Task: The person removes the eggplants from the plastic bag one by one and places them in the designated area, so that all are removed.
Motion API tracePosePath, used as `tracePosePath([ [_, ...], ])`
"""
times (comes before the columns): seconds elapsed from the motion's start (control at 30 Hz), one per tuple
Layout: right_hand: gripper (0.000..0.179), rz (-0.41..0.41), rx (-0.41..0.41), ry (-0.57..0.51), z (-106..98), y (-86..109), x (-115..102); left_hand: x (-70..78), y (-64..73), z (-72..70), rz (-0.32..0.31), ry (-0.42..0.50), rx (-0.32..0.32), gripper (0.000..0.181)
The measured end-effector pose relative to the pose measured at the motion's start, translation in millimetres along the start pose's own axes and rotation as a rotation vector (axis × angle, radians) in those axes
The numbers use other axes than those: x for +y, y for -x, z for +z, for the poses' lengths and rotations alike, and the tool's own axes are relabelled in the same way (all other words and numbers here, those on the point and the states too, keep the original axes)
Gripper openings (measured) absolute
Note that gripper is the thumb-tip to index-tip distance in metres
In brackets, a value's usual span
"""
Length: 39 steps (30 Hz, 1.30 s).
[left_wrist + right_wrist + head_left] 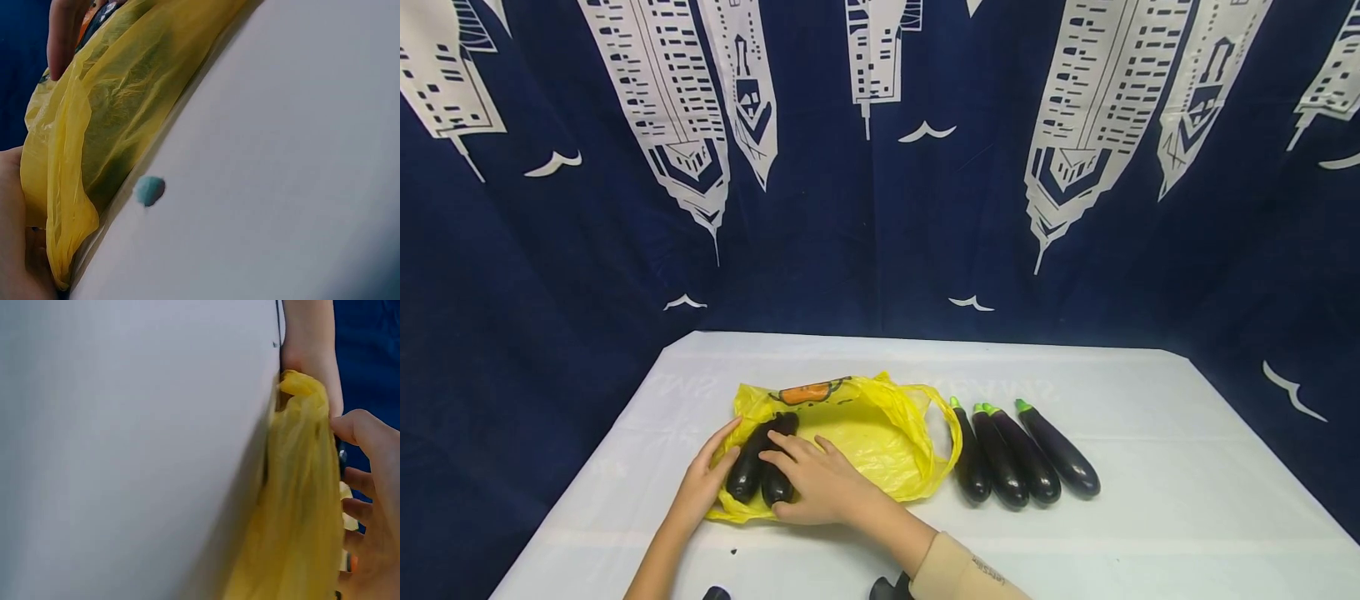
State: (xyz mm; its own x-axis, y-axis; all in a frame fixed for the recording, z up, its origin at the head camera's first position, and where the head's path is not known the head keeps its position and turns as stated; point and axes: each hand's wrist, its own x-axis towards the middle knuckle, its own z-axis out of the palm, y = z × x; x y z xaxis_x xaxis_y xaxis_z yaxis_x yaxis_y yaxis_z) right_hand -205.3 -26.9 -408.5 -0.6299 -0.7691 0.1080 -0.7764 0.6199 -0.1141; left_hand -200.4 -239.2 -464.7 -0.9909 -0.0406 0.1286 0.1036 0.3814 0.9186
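Note:
A yellow plastic bag (880, 450) lies on its side with its mouth facing up and toward me. Inside its left part are two dark purple eggplants side by side, the left eggplant (743, 479) and the right eggplant (777, 490). My left hand (706, 477) is at the bag's left edge, beside the left eggplant, its fingers extended. My right hand (816, 482) has its fingers spread over the right eggplant, partly hiding it. In the right wrist view, the right thumb (359, 428) touches the bag's rim.
Several eggplants (1000, 458) with green stems lie in a row right of the bag on the white table (1187, 467). A small dark bit (733, 551) lies in front of the bag. Dark objects (891, 588) show at the bottom edge. A blue patterned cloth (880, 208) hangs behind.

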Motion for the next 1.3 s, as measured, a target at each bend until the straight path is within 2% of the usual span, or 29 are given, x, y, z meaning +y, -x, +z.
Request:
tracePosePath([
  [0.33, 0.061, 0.051, -0.056, -0.021, 11.0, -5.6, -0.1, -0.7, 0.1, -0.2, 0.010, -0.007, 0.006, 0.047],
  [0.6, 0.061, 0.097, -0.094, -0.150, 12.4, -6.5, -3.1, -0.4, 1.2, -0.9, 0.005, -0.007, 0.009, 0.048],
  [0.97, 0.048, 0.117, -0.075, -0.194, 10.2, -8.0, -7.4, -0.3, -0.1, -0.5, 0.004, -0.026, 0.002, 0.048],
  [1.3, 0.045, 0.113, -0.054, -0.197, 8.2, -4.7, -7.1, 1.2, 0.6, -0.3, -0.006, -0.019, -0.001, 0.047],
])
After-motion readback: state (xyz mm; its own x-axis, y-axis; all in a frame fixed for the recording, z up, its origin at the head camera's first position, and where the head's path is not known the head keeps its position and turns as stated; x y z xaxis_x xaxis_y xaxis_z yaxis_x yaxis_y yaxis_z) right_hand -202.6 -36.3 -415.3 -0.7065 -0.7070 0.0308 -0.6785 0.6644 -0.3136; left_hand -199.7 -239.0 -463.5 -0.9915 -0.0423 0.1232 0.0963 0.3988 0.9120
